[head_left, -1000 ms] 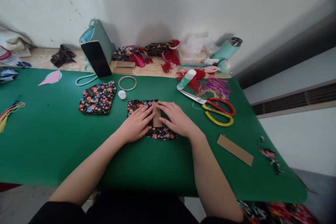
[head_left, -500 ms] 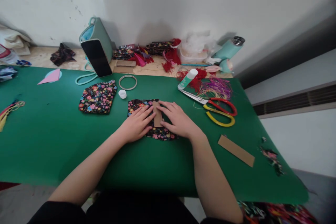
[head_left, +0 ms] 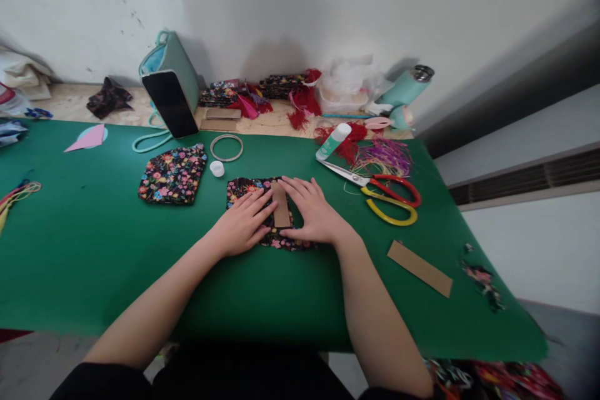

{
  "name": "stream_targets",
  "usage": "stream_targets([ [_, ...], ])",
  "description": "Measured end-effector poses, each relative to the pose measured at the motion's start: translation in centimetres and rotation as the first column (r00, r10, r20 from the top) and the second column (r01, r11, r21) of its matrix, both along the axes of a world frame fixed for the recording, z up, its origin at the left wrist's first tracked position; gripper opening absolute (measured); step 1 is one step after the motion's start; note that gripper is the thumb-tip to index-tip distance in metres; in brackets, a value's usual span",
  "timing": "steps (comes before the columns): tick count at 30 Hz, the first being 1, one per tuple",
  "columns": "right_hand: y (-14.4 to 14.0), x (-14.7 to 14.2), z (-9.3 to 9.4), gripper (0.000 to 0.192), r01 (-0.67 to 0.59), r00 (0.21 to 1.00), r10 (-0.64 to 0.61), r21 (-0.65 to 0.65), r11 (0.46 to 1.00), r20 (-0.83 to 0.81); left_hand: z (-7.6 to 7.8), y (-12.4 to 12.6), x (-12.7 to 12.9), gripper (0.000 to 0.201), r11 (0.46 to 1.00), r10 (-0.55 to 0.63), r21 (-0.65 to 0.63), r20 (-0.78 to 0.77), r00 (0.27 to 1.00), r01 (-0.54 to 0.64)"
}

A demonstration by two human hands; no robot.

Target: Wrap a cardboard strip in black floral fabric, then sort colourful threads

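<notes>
— What are the hands doing from where you stand?

— Both lie flat, fingers spread, pressing down on a floral fabric piece (head_left: 244, 188) in the middle of the green surface (head_left: 94, 244). The left hand (head_left: 244, 224) covers the fabric's left part; the right hand (head_left: 315, 215) covers its right part. Neither is gripping anything, they are open and palm-down.

— And between them?

— A small brown card strip (head_left: 281, 205) lies on the fabric, running away from the person. The fingertips of both hands touch its long edges, one from each side.

— Anything else like it around?

— A second floral fabric piece (head_left: 173, 174) lies to the left, apart from the first, with a little white cap (head_left: 217, 168) between the two and a metal ring (head_left: 227, 147) just behind the cap. A longer cardboard strip (head_left: 419, 267) lies well to the right, near the front edge.

— Tools?

— Scissors (head_left: 375, 190) with red and yellow handles to the right of the right hand, blades pointing toward a glue stick (head_left: 333, 141) lying tilted by some red tassels (head_left: 349, 142) and purple threads (head_left: 384, 156). Behind, a phone (head_left: 170, 104) leans on a teal bag (head_left: 180, 65), and a teal bottle (head_left: 405, 89) leans near the wall.
</notes>
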State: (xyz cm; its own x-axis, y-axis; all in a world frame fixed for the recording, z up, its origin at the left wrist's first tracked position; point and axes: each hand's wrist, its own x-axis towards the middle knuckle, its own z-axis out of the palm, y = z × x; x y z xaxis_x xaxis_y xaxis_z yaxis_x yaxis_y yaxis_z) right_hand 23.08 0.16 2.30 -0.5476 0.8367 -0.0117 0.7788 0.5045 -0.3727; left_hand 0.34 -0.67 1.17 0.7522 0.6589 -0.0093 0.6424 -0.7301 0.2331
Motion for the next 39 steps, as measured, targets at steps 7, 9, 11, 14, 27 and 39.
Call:
stream_targets([
  [7, 0.3, 0.3, 0.1, 0.102, -0.002, 0.996, 0.003, 0.016, 1.000, -0.085, 0.1, -0.1, -0.2, 0.064, 1.000, -0.004, -0.019, -0.018, 1.000, 0.004],
  [9, 0.3, 0.3, 0.2, 0.102, -0.006, 0.994, 0.007, 0.018, 1.000, -0.106, 0.1, -0.1, -0.2, 0.066, 1.000, 0.002, -0.022, -0.021, 1.000, -0.002],
  [11, 0.3, 0.3, 0.2, 0.102, -0.009, 0.993, 0.011, 0.021, 1.000, -0.119, 0.1, -0.1, -0.3, 0.069, 1.000, 0.002, -0.030, -0.029, 1.000, -0.003],
  [14, 0.3, 0.2, 0.1, 0.101, -0.013, 0.994, 0.016, 0.024, 1.000, -0.107, 0.2, 0.0, -0.3, 0.073, 0.999, -0.005, -0.040, -0.036, 0.999, 0.003],
  [27, 0.2, 0.1, 0.2, 0.111, -0.027, 0.980, 0.030, 0.018, 0.999, -0.195, 0.2, 0.0, -0.4, 0.077, 0.999, -0.010, -0.048, -0.014, 1.000, 0.010],
  [39, -0.2, 0.2, 1.1, 0.108, -0.020, 0.995, 0.024, 0.043, 0.999, -0.096, 0.3, 0.0, -0.4, 0.077, 0.999, -0.009, -0.041, -0.009, 1.000, 0.009],
])
